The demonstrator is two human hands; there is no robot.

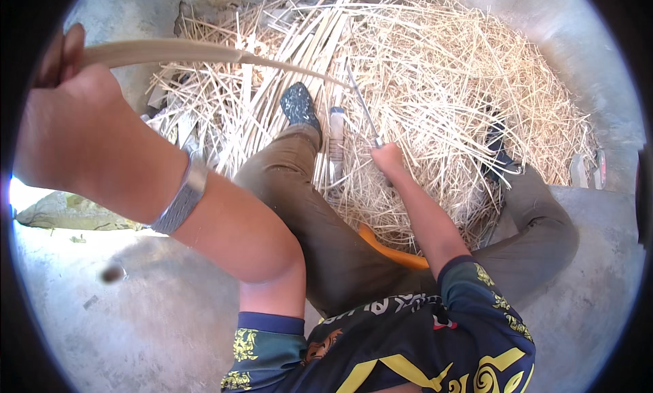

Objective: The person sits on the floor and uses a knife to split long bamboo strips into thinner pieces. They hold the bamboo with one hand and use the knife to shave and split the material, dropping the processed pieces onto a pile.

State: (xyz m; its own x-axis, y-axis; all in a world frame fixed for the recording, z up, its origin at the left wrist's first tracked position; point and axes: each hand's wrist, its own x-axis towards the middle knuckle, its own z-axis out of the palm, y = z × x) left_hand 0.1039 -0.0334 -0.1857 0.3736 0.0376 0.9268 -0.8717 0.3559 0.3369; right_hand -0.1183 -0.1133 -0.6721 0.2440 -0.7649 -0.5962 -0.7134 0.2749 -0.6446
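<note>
My left hand (78, 121) is raised at the upper left, its fingers closed round one end of a long pale strip (163, 52) that looks like split bamboo. The strip runs to the right and tapers toward its far end. My right hand (389, 159), low between my legs, grips the handle of a knife (362, 107) with a long narrow blade pointing up and away. The strip's thin end meets or passes close by the blade; I cannot tell whether they touch. A pale stick-like thing with bindings (336, 141) stands between my left shoe and the knife.
A big heap of pale shavings (469, 73) covers the floor ahead, with longer split strips (320, 36) at its left. My dark shoe (299, 106) rests among them. Part of an orange seat (393, 253) shows between my legs. Concrete walls (578, 46) enclose the heap.
</note>
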